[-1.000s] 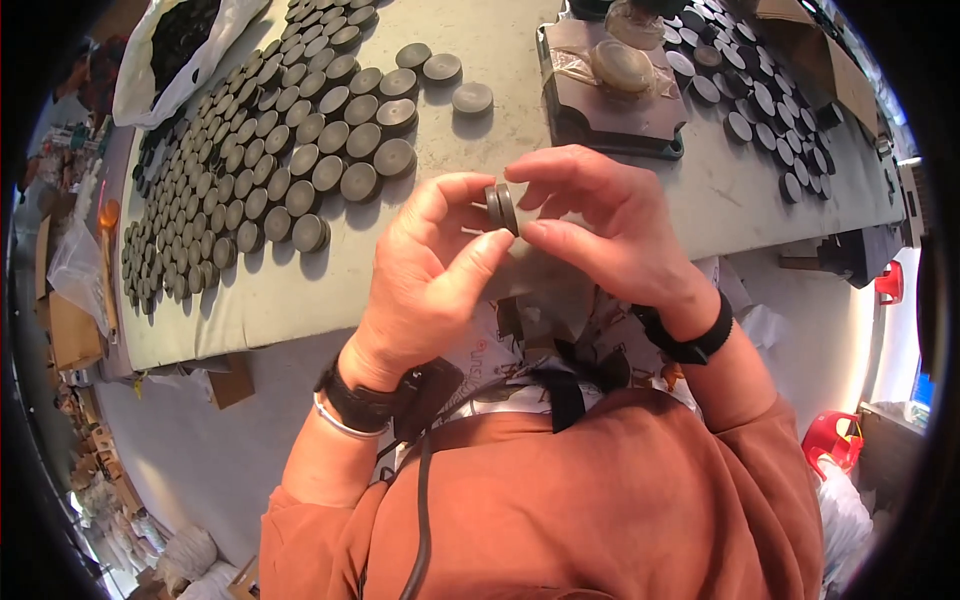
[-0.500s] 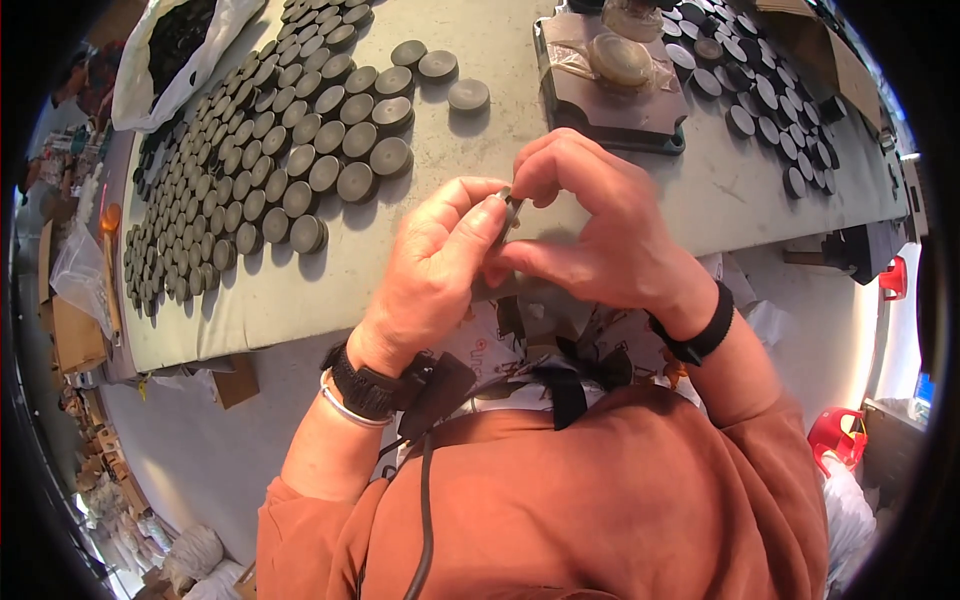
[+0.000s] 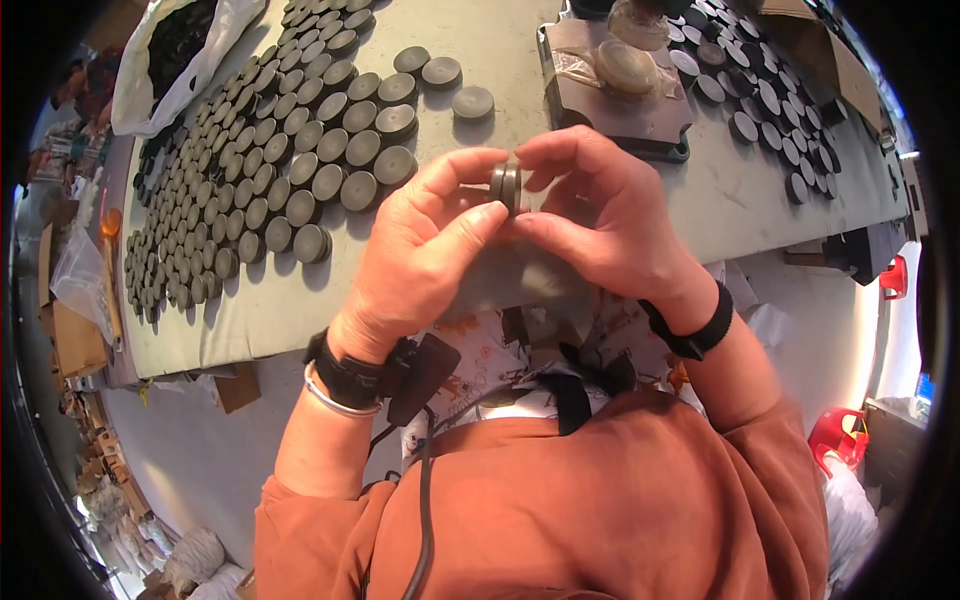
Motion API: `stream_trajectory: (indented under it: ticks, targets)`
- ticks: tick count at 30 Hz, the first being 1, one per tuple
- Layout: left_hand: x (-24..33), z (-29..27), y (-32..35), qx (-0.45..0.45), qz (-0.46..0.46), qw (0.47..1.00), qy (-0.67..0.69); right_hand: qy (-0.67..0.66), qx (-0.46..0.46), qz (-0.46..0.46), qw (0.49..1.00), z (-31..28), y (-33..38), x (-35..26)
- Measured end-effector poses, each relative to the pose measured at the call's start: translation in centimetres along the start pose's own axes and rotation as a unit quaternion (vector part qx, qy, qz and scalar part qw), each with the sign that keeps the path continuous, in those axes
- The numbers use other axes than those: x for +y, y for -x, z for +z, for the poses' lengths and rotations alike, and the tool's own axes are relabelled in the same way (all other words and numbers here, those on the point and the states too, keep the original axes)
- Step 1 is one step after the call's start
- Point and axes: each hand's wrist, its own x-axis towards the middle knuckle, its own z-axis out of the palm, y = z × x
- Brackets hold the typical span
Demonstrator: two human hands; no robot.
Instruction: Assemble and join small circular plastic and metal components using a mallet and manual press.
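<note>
Above the near part of the table, a round dark grey cap (image 3: 506,187) stands on edge between my two hands. A groove runs around its side; whether it is one piece or two pressed together I cannot tell. My left hand (image 3: 425,230) pinches it from the left with thumb and fingers. From the right, my right hand (image 3: 610,215) has its thumb and fingertips against the other face. Many similar grey caps (image 3: 327,182) lie in rows to the left. A few stand apart, such as the cap (image 3: 473,104) just beyond my hands.
A dark flat-topped device (image 3: 615,105) with a taped round clear piece (image 3: 627,66) stands beyond my right hand. White-faced black discs (image 3: 768,97) lie far right. At the far left sits a white plastic bag (image 3: 150,110) with dark contents. An orange-headed tool (image 3: 110,225) rests by the left edge.
The cap has turned upright, so its edge shows more fully between my hands. My left hand has shifted slightly left, and my right fingers have uncurled onto the cap.
</note>
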Motion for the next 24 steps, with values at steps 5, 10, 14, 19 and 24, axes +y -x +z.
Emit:
stream_trajectory:
  ticks: [5, 10, 14, 19, 24]
  targets:
    - [-1.7, 1.4, -0.8, 0.095, 0.115, 0.986, -0.074, -0.111, -0.001, 0.071, 0.991, -0.3, 0.0, 0.5]
    - [-2.1, 0.9, -1.2, 0.1, 0.23, 0.922, -0.296, 0.024, 0.036, 0.038, 0.998, 0.1, -0.6, -0.4]
    - [-2.4, 0.8, -0.4, 0.125, 0.238, 0.909, -0.319, -0.011, 0.009, -0.006, 1.0, 0.5, -0.2, -0.2]
    - [-2.2, 1.7, -0.1, 0.145, 0.311, 0.878, -0.333, -0.035, -0.019, 0.063, 0.997, 1.0, 0.5, -0.6]
    - [-0.8, 2.4, 0.8, 0.144, 0.306, 0.862, -0.378, 0.015, -0.019, 0.064, 0.998, 0.8, 0.9, -1.0]
